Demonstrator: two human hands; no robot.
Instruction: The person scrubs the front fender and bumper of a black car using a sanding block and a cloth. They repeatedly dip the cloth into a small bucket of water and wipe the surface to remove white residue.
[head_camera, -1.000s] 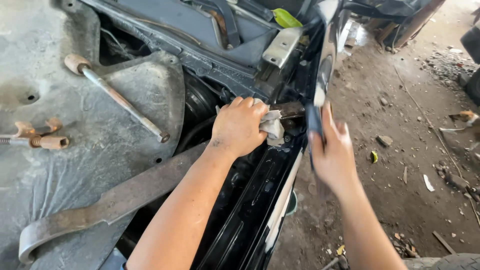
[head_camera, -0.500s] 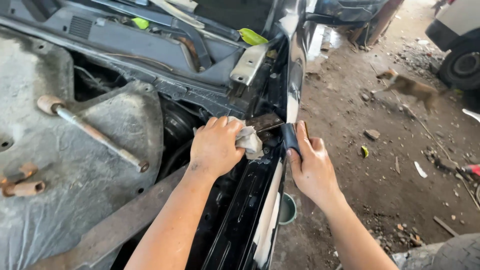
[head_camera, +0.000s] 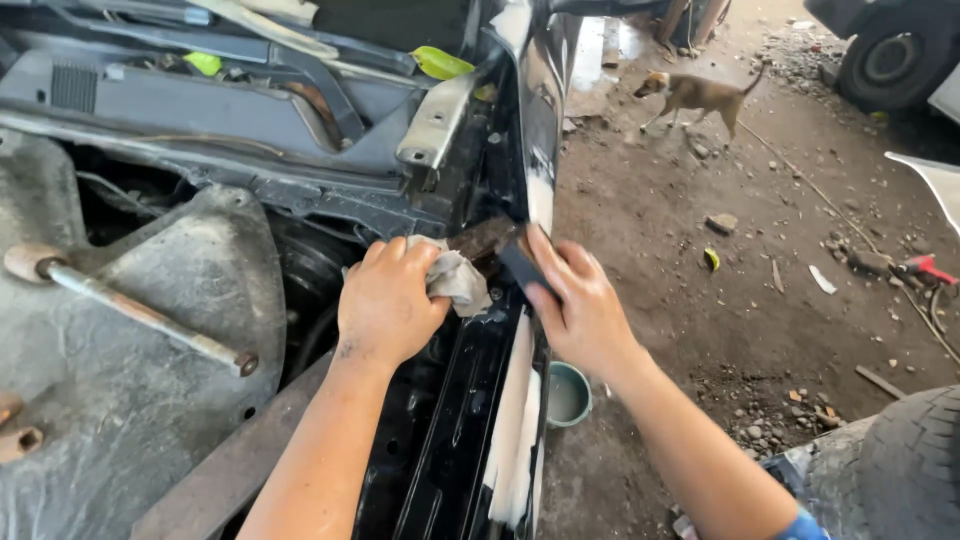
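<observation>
My left hand (head_camera: 388, 300) is closed around a grey rag (head_camera: 455, 280) wrapped over the end of a rusty flat metal bar (head_camera: 478, 238), pressed against the inner edge of a black car panel (head_camera: 470, 400). My right hand (head_camera: 572, 305) grips a dark flat piece (head_camera: 520, 265) against the panel's outer edge, just right of the bar. White filler streaks (head_camera: 515, 420) run down the panel edge below both hands.
A long rod with a wooden handle (head_camera: 130, 310) lies on the grey inner wheel arch (head_camera: 150, 400) at left. A small teal cup (head_camera: 568, 393) sits on the dirt floor under my right wrist. A dog (head_camera: 695, 95) walks at the back; tyres at right.
The view has shifted right and up. My right hand has come down from the panel edge and closed in next to the bar. The dog has moved left across the floor.
</observation>
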